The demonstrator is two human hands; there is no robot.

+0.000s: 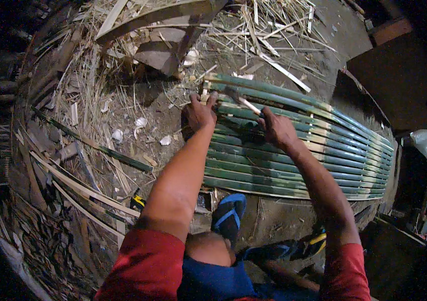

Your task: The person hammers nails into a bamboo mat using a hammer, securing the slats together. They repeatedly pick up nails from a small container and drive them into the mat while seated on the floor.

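The head camera is looking steeply down from above, close over the person's own arms, facing forward onto a panel of green bamboo slats [293,150] lying on the littered dirt floor [138,108].

Green bamboo slats [293,150] lie side by side as a flat panel on the ground; hammer [241,99] raised above them.

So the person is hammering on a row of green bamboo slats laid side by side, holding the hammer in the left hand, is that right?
Not quite. The head view shows the hammer in the right hand; the left hand steadies the end of the green bamboo slats, which do lie side by side.
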